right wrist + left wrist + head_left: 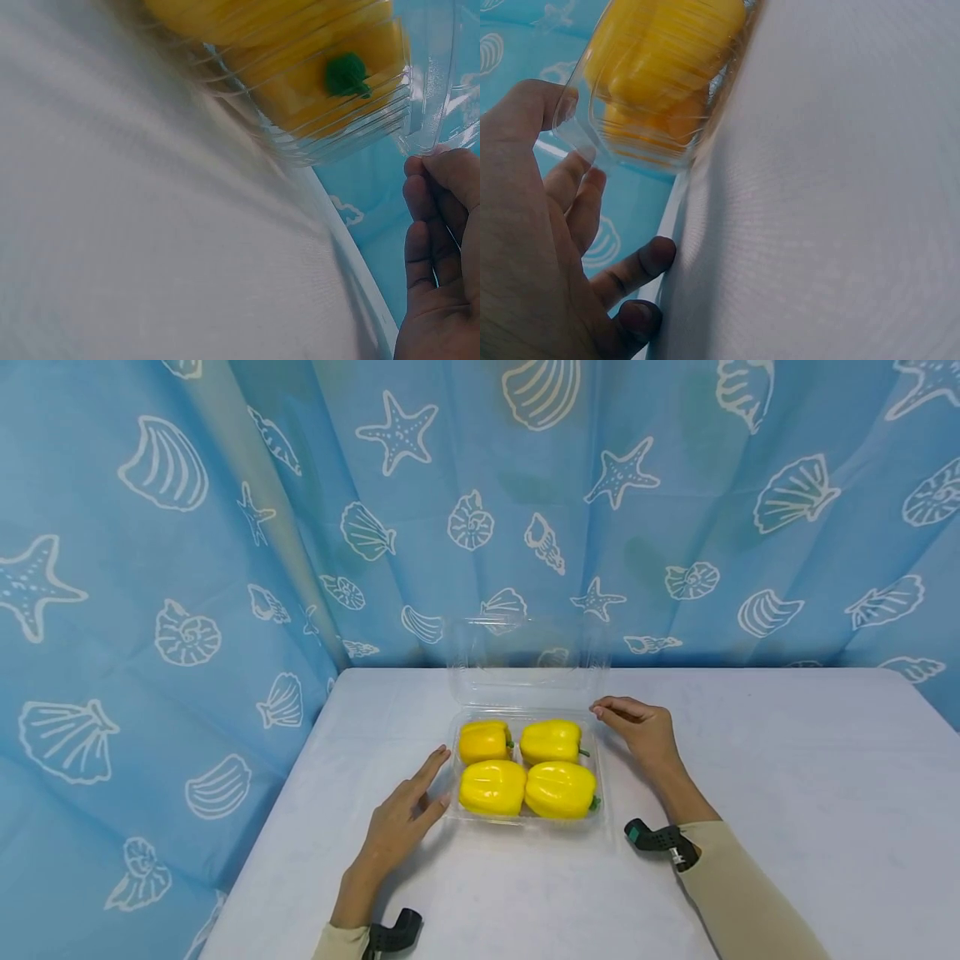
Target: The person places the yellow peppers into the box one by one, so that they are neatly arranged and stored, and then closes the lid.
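A clear plastic clamshell box (525,824) stands on the table with its lid (528,664) raised at the back. Several yellow bell peppers (491,788) with green stems lie inside it. At the box's back right corner, my right hand (647,732) pinches the rim between thumb and fingertips. The right wrist view shows this pinch on the clear edge (431,120), close to a pepper's green stem (346,74). My left hand (401,818) is by the box's left side, fingers spread. Its thumb and a fingertip touch the clear rim (577,135) in the left wrist view.
A white cloth covers the table (787,777). Behind and to the left hangs a blue curtain (420,527) printed with white shells and starfish. Black bands with small devices (660,839) sit on both wrists.
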Action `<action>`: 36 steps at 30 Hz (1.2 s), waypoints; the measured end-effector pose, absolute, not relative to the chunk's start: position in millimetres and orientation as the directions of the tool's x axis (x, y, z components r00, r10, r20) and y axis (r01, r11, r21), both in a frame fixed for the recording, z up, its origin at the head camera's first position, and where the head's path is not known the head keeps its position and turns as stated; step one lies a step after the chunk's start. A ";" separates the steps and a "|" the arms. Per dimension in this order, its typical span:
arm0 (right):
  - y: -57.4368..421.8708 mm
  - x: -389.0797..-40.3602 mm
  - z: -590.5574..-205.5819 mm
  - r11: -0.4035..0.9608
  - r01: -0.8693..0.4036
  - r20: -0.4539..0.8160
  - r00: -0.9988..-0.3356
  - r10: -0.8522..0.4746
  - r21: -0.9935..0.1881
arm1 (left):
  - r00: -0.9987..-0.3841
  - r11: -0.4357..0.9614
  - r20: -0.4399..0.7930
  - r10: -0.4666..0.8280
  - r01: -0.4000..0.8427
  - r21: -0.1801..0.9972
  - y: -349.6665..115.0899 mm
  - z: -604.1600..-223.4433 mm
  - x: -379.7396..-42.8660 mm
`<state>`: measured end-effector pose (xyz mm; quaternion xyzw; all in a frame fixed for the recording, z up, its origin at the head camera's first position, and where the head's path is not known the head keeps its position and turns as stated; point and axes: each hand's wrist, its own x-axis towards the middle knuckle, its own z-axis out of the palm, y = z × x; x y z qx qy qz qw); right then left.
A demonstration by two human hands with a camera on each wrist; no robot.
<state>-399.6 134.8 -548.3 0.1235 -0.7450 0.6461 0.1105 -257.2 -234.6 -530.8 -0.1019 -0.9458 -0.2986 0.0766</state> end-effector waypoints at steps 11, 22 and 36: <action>133.0 -374.3 -517.2 0.177 -0.320 0.309 -0.947 -0.086 -0.931 | -0.970 0.802 0.197 0.141 0.229 0.552 -234.0 -532.4 -257.5; 144.7 -393.4 -550.7 0.168 -0.355 0.341 -0.934 -0.106 -0.920 | -0.967 0.809 0.204 0.150 0.239 0.537 -232.7 -529.2 -257.7; 146.1 -391.6 -548.9 0.112 -0.423 0.403 -0.900 -0.164 -0.899 | -0.964 0.795 0.215 0.156 0.251 0.551 -234.5 -530.6 -256.3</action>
